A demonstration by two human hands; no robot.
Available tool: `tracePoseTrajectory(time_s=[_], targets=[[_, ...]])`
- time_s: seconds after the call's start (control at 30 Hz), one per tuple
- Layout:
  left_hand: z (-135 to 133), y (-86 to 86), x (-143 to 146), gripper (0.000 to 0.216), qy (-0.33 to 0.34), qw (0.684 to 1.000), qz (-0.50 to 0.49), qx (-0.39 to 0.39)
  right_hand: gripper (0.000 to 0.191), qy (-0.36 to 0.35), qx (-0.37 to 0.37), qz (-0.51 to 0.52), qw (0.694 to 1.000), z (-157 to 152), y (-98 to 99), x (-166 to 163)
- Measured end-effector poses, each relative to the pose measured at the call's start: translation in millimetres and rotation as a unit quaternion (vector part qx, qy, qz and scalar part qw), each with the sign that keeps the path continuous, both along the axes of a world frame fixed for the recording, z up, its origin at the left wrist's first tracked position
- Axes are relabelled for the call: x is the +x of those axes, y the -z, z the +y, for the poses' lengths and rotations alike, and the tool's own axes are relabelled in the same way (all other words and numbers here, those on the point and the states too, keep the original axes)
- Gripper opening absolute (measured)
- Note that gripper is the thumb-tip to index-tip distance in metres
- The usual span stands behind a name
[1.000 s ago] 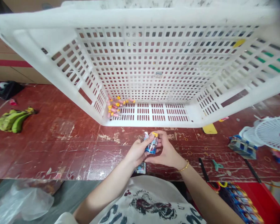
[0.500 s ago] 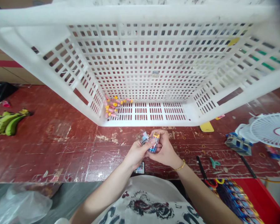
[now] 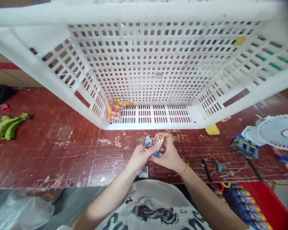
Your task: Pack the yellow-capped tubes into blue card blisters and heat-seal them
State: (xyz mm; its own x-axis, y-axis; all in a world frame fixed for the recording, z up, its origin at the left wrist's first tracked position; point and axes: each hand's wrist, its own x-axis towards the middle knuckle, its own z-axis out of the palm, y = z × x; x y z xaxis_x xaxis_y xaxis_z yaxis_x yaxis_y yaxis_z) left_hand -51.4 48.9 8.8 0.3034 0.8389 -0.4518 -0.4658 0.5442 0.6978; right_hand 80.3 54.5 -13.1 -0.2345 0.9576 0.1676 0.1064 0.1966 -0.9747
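My left hand (image 3: pixel 138 158) and my right hand (image 3: pixel 171 154) meet over the table's front part, just before the white basket. Between them is a small shiny blue packet (image 3: pixel 159 142) with an orange-yellow top. The left thumb presses on its face, and the right fingers wrap round its far side and underneath. A second small packet (image 3: pixel 148 141), pale and dark with fine print, sticks out above the left fingers. Another small printed card or packet (image 3: pixel 144 172) lies under my left wrist at the table edge. The fingertips beneath the packets are hidden.
A big white plastic basket (image 3: pixel 153 125) lies on its side, with yellow-capped pink tubes (image 3: pixel 115 111) in its left corner. Green bananas (image 3: pixel 12 127) lie left. At right are a white fan (image 3: pixel 278 131), a clear blue pack (image 3: pixel 245 146), a yellow card (image 3: pixel 212 129) and rubber bands.
The blue packet has tilted slightly in my fingers. Both hands stay in nearly the same place, still gripping the packets.
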Motion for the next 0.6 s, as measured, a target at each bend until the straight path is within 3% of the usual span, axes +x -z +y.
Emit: tracePoseTrajectory(time_s=[0.6], targets=[[-2.2,-1.6,2.9,0.034,-0.012,1.000,0.021,-0.007,0.063,-0.015,-0.008,0.003,1.000,-0.6,4.0,2.4]])
